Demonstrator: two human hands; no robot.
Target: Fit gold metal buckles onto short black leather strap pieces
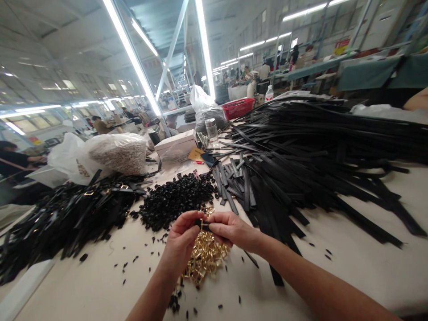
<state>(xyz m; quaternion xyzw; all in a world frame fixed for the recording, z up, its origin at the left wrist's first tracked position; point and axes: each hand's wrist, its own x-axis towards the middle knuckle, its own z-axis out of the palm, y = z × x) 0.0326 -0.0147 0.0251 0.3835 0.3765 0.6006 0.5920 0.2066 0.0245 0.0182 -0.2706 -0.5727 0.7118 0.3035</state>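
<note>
My left hand (pixel 182 240) and my right hand (pixel 230 231) meet just above a small heap of gold metal buckles (pixel 205 258). Both pinch a small black piece (pixel 202 224) between their fingertips; it is too small to name surely, perhaps a strap end or a loop. A pile of small black loops (pixel 177 200) lies just beyond my hands. To the right spreads a big heap of long black straps (pixel 317 156). On the left lies another heap of black straps with gold buckles (pixel 67 218).
The pale table (pixel 351 263) carries scattered black bits near my hands. Behind stand a plastic bag of light pieces (pixel 117 151), a white box (pixel 175 145), a clear jar (pixel 211 131) and a red basket (pixel 239 108). Other people work at distant tables.
</note>
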